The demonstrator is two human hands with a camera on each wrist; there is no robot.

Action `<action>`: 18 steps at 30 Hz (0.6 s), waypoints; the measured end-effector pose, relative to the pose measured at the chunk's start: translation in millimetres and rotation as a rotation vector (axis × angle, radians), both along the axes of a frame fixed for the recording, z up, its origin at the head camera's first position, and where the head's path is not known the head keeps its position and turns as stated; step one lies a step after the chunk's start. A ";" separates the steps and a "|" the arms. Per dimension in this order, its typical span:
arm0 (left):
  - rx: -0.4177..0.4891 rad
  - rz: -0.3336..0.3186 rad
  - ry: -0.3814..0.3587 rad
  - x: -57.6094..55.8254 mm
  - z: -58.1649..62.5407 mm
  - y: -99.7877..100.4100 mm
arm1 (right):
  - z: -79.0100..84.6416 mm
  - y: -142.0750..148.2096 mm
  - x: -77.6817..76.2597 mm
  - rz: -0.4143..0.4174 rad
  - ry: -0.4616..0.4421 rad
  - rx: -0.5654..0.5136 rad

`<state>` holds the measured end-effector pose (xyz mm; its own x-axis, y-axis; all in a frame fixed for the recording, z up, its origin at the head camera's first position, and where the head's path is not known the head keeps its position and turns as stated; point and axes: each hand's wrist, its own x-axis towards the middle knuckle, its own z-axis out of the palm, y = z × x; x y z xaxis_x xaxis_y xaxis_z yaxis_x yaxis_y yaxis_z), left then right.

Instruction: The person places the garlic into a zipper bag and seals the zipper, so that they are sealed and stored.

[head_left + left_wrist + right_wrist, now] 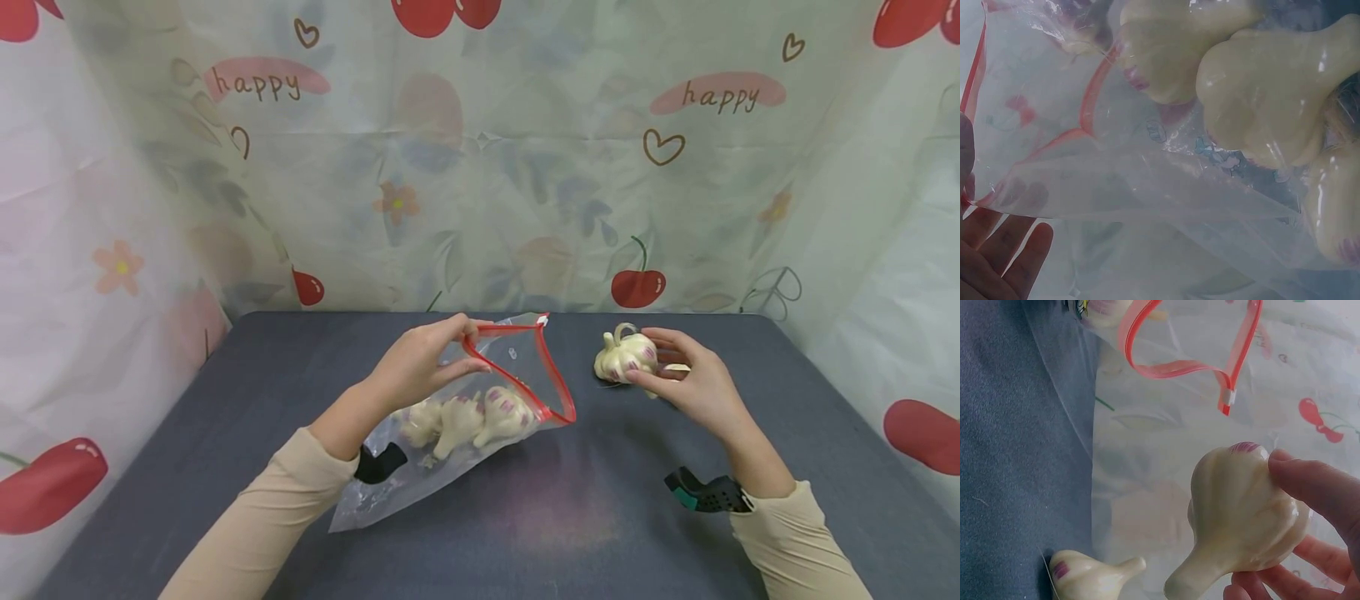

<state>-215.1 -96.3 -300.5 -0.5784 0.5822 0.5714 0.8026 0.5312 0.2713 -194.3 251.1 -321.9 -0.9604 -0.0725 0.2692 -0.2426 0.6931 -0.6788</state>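
Note:
My left hand pinches the near upper rim of a clear zip bag with a red seal. The bag's mouth gapes to the right, its white slider at the top corner. Inside lie several garlic bulbs, also visible through the plastic in the left wrist view. To the right of the mouth, my right hand holds another garlic bulb between thumb and fingers, apart from the bag. One more garlic bulb rests on the table, mostly hidden by the right hand in the head view.
A dark grey table lies under the bag and hands. Patterned cloth with cherries and hearts surrounds its back and sides. Dark straps with camera mounts sit at both wrists.

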 end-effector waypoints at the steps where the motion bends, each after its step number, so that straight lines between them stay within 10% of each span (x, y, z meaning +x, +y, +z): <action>1: -0.001 0.001 0.002 0.1 0.0 -0.1 | 0.3 -0.6 0.1 0.002 0.003 -0.002; 18: 0.000 -0.001 0.003 1.1 0.6 -0.5 | 3.3 -17.9 1.1 0.105 0.058 -0.056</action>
